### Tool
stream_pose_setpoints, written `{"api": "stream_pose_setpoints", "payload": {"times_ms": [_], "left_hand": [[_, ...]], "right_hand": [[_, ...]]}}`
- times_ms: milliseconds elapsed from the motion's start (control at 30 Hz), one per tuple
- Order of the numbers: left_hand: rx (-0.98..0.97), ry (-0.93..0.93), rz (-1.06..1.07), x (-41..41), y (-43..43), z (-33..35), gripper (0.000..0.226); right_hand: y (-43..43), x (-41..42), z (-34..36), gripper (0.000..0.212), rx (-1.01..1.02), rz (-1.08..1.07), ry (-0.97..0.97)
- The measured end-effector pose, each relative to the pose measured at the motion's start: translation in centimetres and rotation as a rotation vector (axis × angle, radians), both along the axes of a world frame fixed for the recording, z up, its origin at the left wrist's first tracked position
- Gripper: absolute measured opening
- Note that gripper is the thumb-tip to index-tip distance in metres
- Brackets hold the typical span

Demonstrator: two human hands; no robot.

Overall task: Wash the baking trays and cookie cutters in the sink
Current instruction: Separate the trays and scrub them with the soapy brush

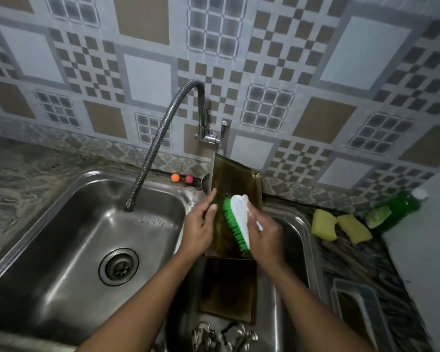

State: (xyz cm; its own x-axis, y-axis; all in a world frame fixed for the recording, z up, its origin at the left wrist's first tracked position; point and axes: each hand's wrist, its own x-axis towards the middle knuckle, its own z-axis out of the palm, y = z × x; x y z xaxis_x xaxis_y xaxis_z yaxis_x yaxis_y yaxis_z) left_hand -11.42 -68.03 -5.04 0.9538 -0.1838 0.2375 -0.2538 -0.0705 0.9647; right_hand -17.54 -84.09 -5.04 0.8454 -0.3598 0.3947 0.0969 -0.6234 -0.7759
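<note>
Your left hand (201, 224) grips the left rim of the baking tray (234, 179). Its fingers (213, 207) are curled round the edge, with one lying straighter up along it. The tray stands on end over the right basin (296, 250), its top leaning back against the wall under the tap (163, 128). Your right hand (264, 237) is wrapped round the white back of the brush (236, 219), and the green bristles press on the tray's inner face.

A second tray (229, 288) lies lower in the same basin, and the cookie cutters (224, 336) sit in a loose heap at its near end. They are blurred there, so their number is unclear.

The tray looks like thin, stiff sheet metal. It should be light but broad, and slick once wet and soapy. Hold it by the raised rim, as your left hand does now, not by the flat face, where fingers would slide. Brace its lower edge against the tray beneath so that scrubbing pressure does not skate it sideways. The rims may be sharp, so a firm but not squeezing grip is wiser.

The cutters are probably thin bands that bend easily. Take each by its outer wall, one at a time.

On the worktop (353, 262) to your right lie two yellow sponges (324, 224) beside a green detergent bottle (396, 207).
</note>
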Motion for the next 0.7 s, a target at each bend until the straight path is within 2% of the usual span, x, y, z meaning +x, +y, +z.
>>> {"api": "stream_pose_setpoints", "payload": {"times_ms": [133,267,367,533,700], "left_hand": [[0.041,-0.039,-0.054,-0.8,-1.5,0.0,0.039],[0.026,-0.020,-0.001,0.5,-2.1,0.4,0.037],[0.062,-0.011,0.058,0.8,-1.0,0.2,0.037],[0.083,-0.046,-0.015,-0.3,-1.5,0.1,0.036],[0.115,-0.024,0.071,0.6,-1.1,1.2,0.038]], "right_hand": [[-1.1,1.7,1.0,0.034,0.106,-0.145,0.055],[1.8,1.0,0.6,0.038,-0.002,0.035,-0.005],[0.5,-1.0,-0.9,0.035,-0.094,0.094,-0.005],[-0.7,0.5,0.1,0.035,-0.017,-0.041,0.059],[1.2,-1.5,-1.1,0.033,0.040,0.150,0.103]]}}
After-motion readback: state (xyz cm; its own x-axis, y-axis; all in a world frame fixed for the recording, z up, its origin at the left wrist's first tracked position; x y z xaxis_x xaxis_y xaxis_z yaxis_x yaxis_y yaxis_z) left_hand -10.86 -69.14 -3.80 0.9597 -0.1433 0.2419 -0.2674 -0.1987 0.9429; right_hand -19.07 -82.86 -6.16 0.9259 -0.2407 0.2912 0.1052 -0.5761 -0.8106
